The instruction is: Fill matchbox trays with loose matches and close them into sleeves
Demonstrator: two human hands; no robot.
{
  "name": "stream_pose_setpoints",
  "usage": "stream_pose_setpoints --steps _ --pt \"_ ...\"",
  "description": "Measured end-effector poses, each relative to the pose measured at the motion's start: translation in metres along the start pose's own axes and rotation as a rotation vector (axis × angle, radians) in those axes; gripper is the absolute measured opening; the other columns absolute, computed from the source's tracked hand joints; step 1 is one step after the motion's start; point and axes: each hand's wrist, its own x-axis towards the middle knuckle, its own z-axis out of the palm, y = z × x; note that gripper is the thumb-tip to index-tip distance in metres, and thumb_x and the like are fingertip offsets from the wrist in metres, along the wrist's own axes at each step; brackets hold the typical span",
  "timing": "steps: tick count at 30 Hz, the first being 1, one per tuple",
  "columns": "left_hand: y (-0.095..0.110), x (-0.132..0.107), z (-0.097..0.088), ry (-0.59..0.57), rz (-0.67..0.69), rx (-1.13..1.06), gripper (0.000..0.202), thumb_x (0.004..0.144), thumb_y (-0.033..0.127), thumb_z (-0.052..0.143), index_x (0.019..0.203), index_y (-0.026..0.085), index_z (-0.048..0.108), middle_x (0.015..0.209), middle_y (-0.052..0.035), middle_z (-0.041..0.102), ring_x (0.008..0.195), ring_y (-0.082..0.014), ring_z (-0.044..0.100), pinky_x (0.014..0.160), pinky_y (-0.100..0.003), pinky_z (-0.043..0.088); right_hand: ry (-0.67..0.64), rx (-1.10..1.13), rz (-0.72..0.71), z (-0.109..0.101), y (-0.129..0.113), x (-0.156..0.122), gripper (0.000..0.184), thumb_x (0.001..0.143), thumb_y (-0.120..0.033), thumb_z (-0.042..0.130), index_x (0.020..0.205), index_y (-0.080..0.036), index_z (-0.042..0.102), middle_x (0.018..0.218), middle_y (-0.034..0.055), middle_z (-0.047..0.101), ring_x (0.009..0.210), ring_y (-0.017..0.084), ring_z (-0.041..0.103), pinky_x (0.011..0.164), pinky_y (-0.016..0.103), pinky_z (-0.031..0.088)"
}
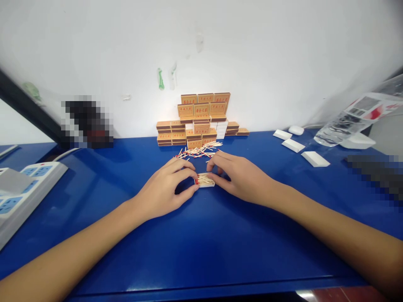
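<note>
A small white matchbox tray (208, 186) lies on the blue table between my hands, filled with red-tipped matches (204, 180). At its left end, my left hand (165, 184) pinches it between thumb and fingers, near the match heads. My right hand (241, 176) is curled over the right end, its thumb and fingertips at the tray's edge and the matches. Just beyond my fingers is a loose pile of matches (198, 152). Behind that, orange matchboxes (201, 110) are stacked against the wall.
Several white trays (293, 145) lie to the right, near a clear plastic bottle (343, 121) on its side and a white rounded object (296, 130). A power strip (47, 178) sits at the left. Blurred dark objects stand at both sides. The white wall (252, 63) bounds the table (201, 251) behind.
</note>
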Motion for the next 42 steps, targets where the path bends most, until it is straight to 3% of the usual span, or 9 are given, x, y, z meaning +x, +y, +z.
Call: stream_pose_setpoints --steps 6,20,29,42 --pt "0.000 0.000 0.000 0.006 0.012 0.009 0.017 0.101 0.028 0.062 0.115 0.021 0.070 0.121 -0.0092 0.068 0.113 -0.0237 0.064 0.104 -0.044 0.052 -0.028 0.031 -0.062 0.000 0.001 0.000 0.014 0.105 -0.021 0.053 0.103 -0.020 0.068 0.103 0.0077 0.065 0.087 0.019 0.062 0.077 0.032 0.049" --pt "-0.002 -0.002 0.002 0.019 0.017 -0.014 0.013 0.101 0.025 0.063 0.111 0.022 0.071 0.120 -0.0080 0.067 0.112 -0.0220 0.064 0.106 -0.044 0.051 -0.087 0.106 -0.061 -0.009 -0.004 -0.001 0.005 0.099 -0.021 0.062 0.096 -0.020 0.066 0.103 0.0066 0.065 0.091 0.020 0.062 0.078 0.033 0.049" --pt "-0.001 0.000 0.003 0.044 0.039 -0.033 0.011 0.102 0.026 0.062 0.107 0.022 0.071 0.117 -0.0080 0.069 0.109 -0.0219 0.066 0.102 -0.043 0.053 -0.032 0.085 -0.037 -0.002 -0.008 -0.002 0.009 0.101 -0.027 0.061 0.097 -0.020 0.065 0.099 0.0059 0.065 0.083 0.018 0.060 0.073 0.033 0.047" --pt "0.000 0.001 0.003 0.037 0.030 -0.046 0.015 0.101 0.024 0.062 0.114 0.021 0.069 0.116 -0.0072 0.070 0.108 -0.0217 0.066 0.101 -0.042 0.053 -0.028 0.084 -0.033 -0.002 -0.008 -0.001 0.006 0.099 -0.018 0.061 0.098 -0.020 0.066 0.100 0.0054 0.067 0.085 0.018 0.062 0.076 0.032 0.048"
